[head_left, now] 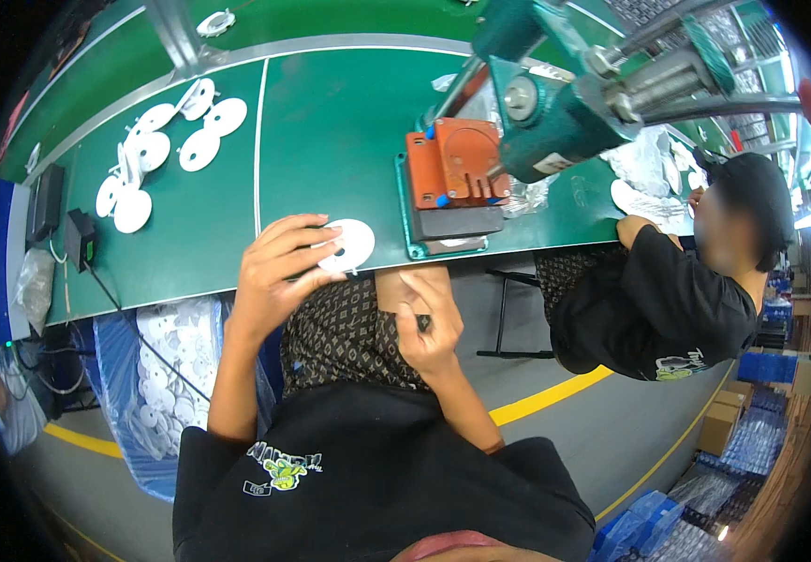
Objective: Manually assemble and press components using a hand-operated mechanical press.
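My left hand (279, 272) grips a round white disc (356, 244) at the front edge of the green table, its fingers over the disc's left side and the thumb below. The disc has a dark hole near the middle and a small tab on its lower rim. Over my lap, just below the table edge, my right hand (432, 328) is closed with thumb and fingertips drawn together. Whatever it may pinch is too small to make out. To the right of the disc stands a green hand press (546, 126) with an orange block (462, 164) on its base.
Several more white discs (199, 150) lie on the table (331, 112) at the left. Below the edge, a blue-lined bin (129, 412) holds many discs. A black box with a cable (80, 239) sits on the left. A co-worker (668, 281) sits at the right beside plastic bags (644, 159).
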Motion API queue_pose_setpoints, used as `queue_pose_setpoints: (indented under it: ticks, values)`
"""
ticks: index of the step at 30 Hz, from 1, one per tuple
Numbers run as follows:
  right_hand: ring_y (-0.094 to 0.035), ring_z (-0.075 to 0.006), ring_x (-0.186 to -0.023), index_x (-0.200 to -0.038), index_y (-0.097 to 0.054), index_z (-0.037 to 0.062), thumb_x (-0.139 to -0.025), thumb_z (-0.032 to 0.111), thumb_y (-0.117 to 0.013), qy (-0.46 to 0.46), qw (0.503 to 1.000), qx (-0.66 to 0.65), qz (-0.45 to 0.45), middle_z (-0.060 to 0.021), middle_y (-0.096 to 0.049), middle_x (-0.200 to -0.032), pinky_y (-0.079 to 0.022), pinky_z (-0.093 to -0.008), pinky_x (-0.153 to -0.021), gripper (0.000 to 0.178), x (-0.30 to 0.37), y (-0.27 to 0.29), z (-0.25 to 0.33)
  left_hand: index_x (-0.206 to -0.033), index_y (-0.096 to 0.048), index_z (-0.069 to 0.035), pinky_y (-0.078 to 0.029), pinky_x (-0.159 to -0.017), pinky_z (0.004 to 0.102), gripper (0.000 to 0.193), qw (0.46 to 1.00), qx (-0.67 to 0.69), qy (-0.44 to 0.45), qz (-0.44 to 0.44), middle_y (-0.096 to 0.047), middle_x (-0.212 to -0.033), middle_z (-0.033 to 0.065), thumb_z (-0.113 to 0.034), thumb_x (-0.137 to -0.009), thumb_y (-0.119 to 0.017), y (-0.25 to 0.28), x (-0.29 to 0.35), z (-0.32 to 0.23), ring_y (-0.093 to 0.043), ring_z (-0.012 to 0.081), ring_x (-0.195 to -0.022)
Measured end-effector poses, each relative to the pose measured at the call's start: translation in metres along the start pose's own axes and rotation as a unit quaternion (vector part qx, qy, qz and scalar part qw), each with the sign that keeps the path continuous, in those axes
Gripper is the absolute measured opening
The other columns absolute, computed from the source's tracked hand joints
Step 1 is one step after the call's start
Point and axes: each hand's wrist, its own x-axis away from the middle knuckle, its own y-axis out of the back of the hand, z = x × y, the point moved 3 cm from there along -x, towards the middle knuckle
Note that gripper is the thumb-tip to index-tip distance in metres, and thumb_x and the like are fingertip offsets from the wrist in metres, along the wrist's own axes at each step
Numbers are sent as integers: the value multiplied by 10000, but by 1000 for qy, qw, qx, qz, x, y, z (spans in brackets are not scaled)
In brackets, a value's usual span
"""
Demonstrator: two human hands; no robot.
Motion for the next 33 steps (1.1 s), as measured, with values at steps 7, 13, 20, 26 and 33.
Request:
queue_pose_setpoints:
  ticks: [7, 13, 20, 26, 33]
  values:
    - [-666, -205, -683, -1069, -606, -51, -888, -54, -561, -102, 994, -20, -33, -136, -676, -780, -528, -291, -633, 187, 32, 24, -6, -927, -726, -63, -446, -1010, 501, 302, 979, -71, -174, -85, -701, -1016, 68, -186, -667, -817, -64, -75, -69, -623, 307, -1102]
    - [-623, -178, -606, -1081, -562, -52, -941, -37, -487, -2, 996, 1, -85, -144, -647, -736, -507, -272, -557, 160, 0, 54, -8, -910, -707, -54, -482, -987, 468, 226, 964, -54, -238, -101, -693, -962, 61, -177, -733, -778, -83, -88, -70, -646, 275, -1026]
    - [-614, -158, -595, -1061, -583, -39, -928, -44, -496, -31, 985, -15, -167, -122, -643, -695, -493, -263, -545, 160, -20, 68, -10, -1003, -702, -37, -509, -952, 436, 329, 953, -94, -264, -112, -689, -1013, 60, -176, -716, -782, -80, -89, -52, -640, 277, -1082]
    - [-561, -257, -938, -1161, -504, -80, -825, 20, -550, 158, 955, 59, -244, -217, -552, -1146, -471, -406, -865, 354, -85, 105, 3, -1182, -638, -28, -330, -1133, 501, 495, 981, -110, -158, -28, -623, -1235, 121, -308, -793, -762, -79, -102, -54, -482, 329, -1297]
    - [-637, -249, -1009, -1246, -552, -70, -951, 138, -588, 151, 932, 199, -264, -186, -610, -1132, -528, -356, -908, 363, -306, 161, 83, -1103, -604, 5, -346, -1114, 495, 492, 982, -90, -162, -26, -585, -1175, 169, -285, -752, -790, -82, -115, -50, -508, 344, -1233]
